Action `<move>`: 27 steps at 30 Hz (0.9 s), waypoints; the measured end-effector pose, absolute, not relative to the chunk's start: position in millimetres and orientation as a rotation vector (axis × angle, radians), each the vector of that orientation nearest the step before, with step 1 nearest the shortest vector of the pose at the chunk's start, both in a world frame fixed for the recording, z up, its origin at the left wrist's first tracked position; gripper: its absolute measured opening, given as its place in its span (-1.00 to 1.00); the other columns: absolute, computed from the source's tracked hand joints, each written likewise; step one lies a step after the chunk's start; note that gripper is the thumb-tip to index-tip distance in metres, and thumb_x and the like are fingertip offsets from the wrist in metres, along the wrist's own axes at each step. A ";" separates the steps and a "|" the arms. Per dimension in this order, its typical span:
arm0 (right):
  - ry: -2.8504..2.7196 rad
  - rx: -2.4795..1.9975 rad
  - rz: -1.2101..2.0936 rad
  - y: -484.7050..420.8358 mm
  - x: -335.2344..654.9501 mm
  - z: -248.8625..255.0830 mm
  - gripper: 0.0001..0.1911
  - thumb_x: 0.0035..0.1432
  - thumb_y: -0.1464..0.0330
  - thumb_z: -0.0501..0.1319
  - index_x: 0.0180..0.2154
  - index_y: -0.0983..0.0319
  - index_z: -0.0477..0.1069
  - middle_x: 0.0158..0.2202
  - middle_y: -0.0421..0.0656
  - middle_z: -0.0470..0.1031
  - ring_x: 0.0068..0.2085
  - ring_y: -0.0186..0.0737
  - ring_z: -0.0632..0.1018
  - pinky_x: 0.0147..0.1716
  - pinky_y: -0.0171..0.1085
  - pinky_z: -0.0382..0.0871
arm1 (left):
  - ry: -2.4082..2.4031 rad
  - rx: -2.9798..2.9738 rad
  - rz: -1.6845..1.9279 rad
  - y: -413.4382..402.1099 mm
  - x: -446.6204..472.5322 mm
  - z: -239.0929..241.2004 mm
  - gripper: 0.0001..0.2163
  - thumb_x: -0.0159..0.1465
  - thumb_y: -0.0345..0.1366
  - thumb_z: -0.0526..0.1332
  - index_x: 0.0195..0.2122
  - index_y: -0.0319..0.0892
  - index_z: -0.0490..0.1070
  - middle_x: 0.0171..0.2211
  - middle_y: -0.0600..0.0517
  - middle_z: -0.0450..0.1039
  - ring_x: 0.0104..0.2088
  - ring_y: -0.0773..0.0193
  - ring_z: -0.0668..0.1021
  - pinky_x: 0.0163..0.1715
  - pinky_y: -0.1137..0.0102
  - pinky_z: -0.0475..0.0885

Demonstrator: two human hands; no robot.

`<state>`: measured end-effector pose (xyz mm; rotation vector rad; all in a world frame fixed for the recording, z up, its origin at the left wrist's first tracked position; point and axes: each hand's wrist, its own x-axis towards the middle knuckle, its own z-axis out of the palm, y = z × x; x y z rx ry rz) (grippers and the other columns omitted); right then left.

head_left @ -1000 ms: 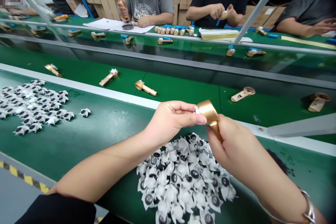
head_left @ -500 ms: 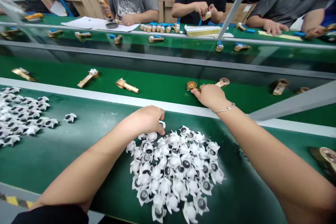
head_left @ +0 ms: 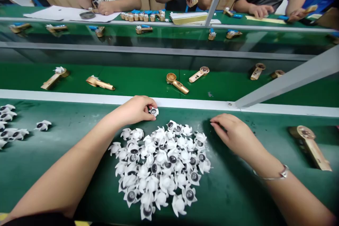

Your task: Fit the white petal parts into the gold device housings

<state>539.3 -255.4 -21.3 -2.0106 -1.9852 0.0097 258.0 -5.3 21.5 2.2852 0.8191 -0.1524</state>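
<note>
My left hand (head_left: pixel 135 111) is closed, pinching a small white fan blade (head_left: pixel 154 112) with a dark hub between thumb and fingers, just behind a heap of similar white fan blades (head_left: pixel 164 164). My right hand (head_left: pixel 234 132) hovers over the green table to the right of the heap, thumb and fingers slightly apart, with nothing visible in it. Beyond the white rail (head_left: pixel 190 103), a gold handheld-fan housing (head_left: pixel 178 84) lies on the green belt, its round end toward the left. Another gold housing (head_left: pixel 199 74) lies just behind it.
More gold housings lie along the belt, one with a white blade (head_left: pixel 59 70) on it. A gold housing (head_left: pixel 308 146) rests on the table at right. Loose blades (head_left: pixel 13 133) are at left. A slanted metal post (head_left: pixel 286 77) rises at right. Several co-workers sit opposite.
My right hand has let go of the gold housing on the belt and drawn back over the table. My left hand has lifted the fan blade away from the heap. The view has swung right.
</note>
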 end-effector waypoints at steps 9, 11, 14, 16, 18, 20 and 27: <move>-2.203 -1.996 -0.038 -236.2 524.6 -8.4 -0.77 0.30 0.50 0.10 -0.40 0.26 0.44 -0.37 0.00 0.51 -0.34 -0.08 0.50 -0.29 -0.13 0.36 | 0.734 2.302 0.076 -2.8 259.9 13.2 -0.64 0.09 -0.05 0.44 -0.15 -0.15 0.64 -0.17 -0.07 0.59 -0.35 0.22 0.59 -0.27 0.33 0.49; -2.206 -2.009 -0.046 -231.1 525.2 -9.1 -0.77 0.25 0.51 0.13 -0.46 0.25 0.38 -0.45 -0.03 0.46 -0.39 -0.09 0.46 -0.34 -0.15 0.32 | 0.703 2.307 0.165 -7.5 261.7 15.2 -0.67 0.13 -0.09 0.42 -0.13 -0.15 0.64 -0.03 -0.09 0.57 -0.24 0.20 0.61 -0.18 0.32 0.52; -2.158 -2.009 -0.054 -221.2 521.0 -2.6 -0.81 0.18 0.53 0.16 -0.48 0.23 0.31 -0.48 -0.08 0.41 -0.43 -0.13 0.44 -0.39 -0.19 0.30 | 0.681 2.176 0.369 -23.3 265.7 22.6 -0.63 0.18 -0.13 0.39 -0.03 -0.19 0.61 0.03 -0.12 0.55 -0.20 0.23 0.63 -0.13 0.35 0.58; -2.097 -1.983 -0.045 -213.5 510.1 11.4 -0.85 0.17 0.53 0.15 -0.42 0.21 0.30 -0.45 -0.13 0.41 -0.43 -0.21 0.44 -0.42 -0.27 0.29 | 0.656 2.050 0.464 -38.4 268.7 29.5 -0.63 0.16 -0.20 0.40 -0.01 -0.21 0.61 -0.05 -0.11 0.57 -0.28 0.29 0.63 -0.22 0.39 0.60; -2.001 -1.908 0.024 -205.6 494.1 30.8 -0.88 0.23 0.49 0.12 -0.36 0.20 0.30 -0.42 -0.19 0.40 -0.44 -0.29 0.42 -0.46 -0.33 0.28 | 0.614 1.970 0.480 -53.4 271.1 35.9 -0.64 0.14 -0.28 0.40 -0.01 -0.20 0.62 -0.06 -0.09 0.54 -0.36 0.37 0.61 -0.32 0.45 0.60; -1.912 -1.819 0.107 -198.0 479.9 48.1 -0.89 0.27 0.45 0.10 -0.33 0.18 0.30 -0.42 -0.21 0.38 -0.44 -0.31 0.40 -0.48 -0.35 0.25 | 0.570 1.921 0.467 -64.2 272.3 40.5 -0.63 0.13 -0.36 0.38 0.00 -0.19 0.61 -0.04 -0.08 0.49 -0.41 0.44 0.59 -0.37 0.50 0.59; -1.836 -2.035 0.253 -191.5 504.9 26.4 -0.88 0.21 0.42 0.12 -0.40 0.17 0.29 -0.43 -0.19 0.41 -0.47 -0.27 0.40 -0.48 -0.28 0.23 | 0.684 2.003 0.490 -52.7 263.5 52.3 -0.63 0.12 -0.37 0.37 0.00 -0.13 0.60 -0.11 -0.04 0.51 -0.37 0.38 0.59 -0.26 0.41 0.62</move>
